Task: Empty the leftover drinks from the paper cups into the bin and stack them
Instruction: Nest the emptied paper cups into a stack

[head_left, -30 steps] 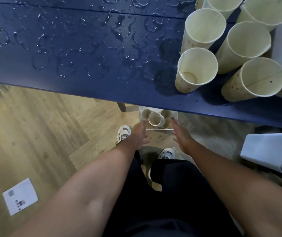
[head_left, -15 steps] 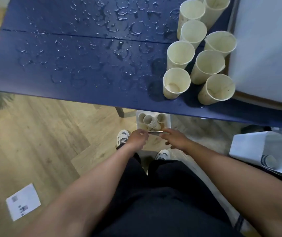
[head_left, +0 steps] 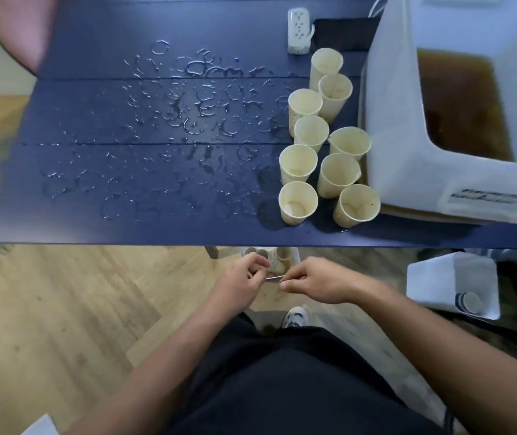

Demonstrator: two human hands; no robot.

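Several cream paper cups (head_left: 298, 200) stand upright in a cluster on the right of the wet blue table (head_left: 125, 183); some hold a little liquid. A white bin (head_left: 407, 158) with brown liquid inside sits just right of them. Below the table's front edge, a small clear container (head_left: 288, 255) with cups in it is partly hidden by the table and my hands. My left hand (head_left: 244, 277) and my right hand (head_left: 313, 281) each pinch its thin near rim, fingers curled, close together.
A white power strip (head_left: 297, 31) and a dark cloth (head_left: 341, 32) lie at the table's back. A second white bin (head_left: 432, 277) holding a cup stands on the floor at the right. A paper sheet (head_left: 39, 426) lies on the wooden floor at the lower left.
My hands went from open beside the clear container to pinching its near rim. The view has pulled back and up, so more of the table and the white bin shows.
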